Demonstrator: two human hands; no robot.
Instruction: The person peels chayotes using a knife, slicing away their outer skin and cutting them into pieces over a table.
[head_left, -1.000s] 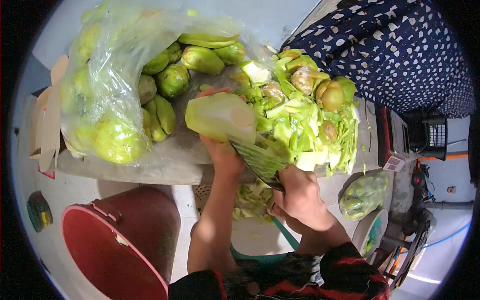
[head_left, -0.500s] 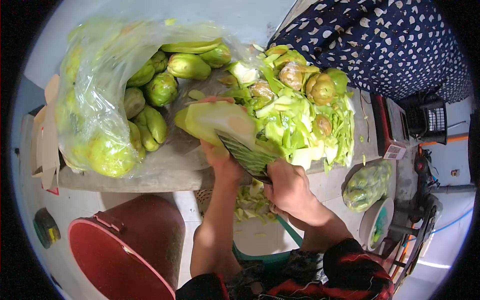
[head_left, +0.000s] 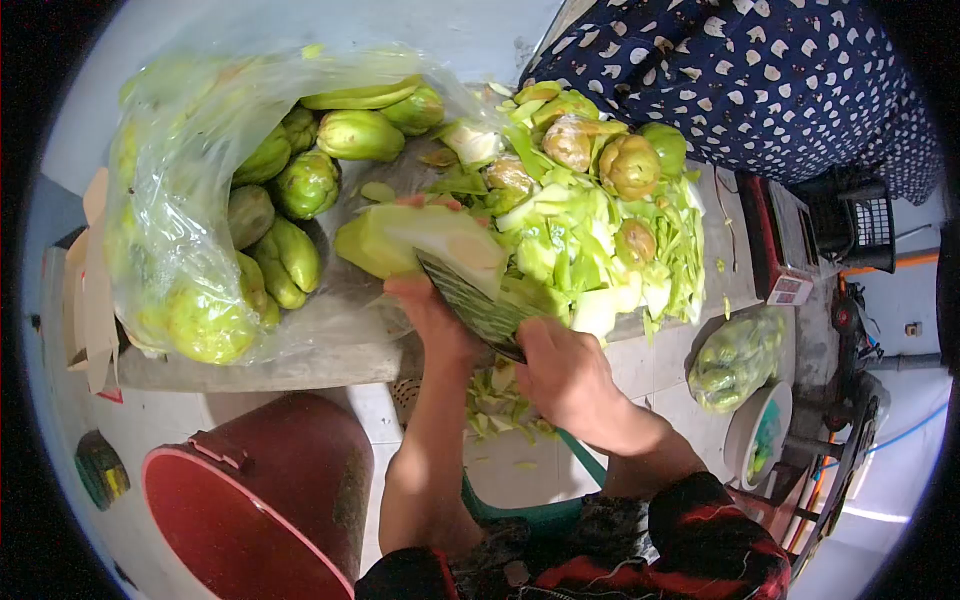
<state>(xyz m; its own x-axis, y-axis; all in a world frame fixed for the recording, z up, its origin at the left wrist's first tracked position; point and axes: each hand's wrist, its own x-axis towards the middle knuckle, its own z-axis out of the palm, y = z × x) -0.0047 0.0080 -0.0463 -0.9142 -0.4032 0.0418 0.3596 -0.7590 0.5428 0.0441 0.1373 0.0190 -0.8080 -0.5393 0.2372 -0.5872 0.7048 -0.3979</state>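
Note:
My left hand (head_left: 432, 315) is wrapped around a pale green, peeled chayote (head_left: 378, 242) from below and holds it above the table; fingertips show along its upper edge. A knife (head_left: 468, 302) is in my right hand (head_left: 572, 375), fingers closed on its handle. Its broad, dark-streaked blade lies against the chayote's near side, pointing up and left. Just right of both hands spreads a heap of green peelings (head_left: 570, 230), with several brownish chayotes (head_left: 632, 168) on top. Whole unpeeled chayotes (head_left: 362, 135) lie to the left at the mouth of a clear plastic bag (head_left: 165, 230).
Below the table edge (head_left: 260, 375) stands a red bucket (head_left: 300, 470) at left. A filled plastic bag (head_left: 738, 360) and a white basin (head_left: 762, 435) are on the floor at right. A red scale (head_left: 775, 240) sits near a person in dotted cloth (head_left: 740, 80).
The whole view has shifted slightly, so the table things appear a little farther left. My knife has slid a short way up along the chayote; both holds are unchanged.

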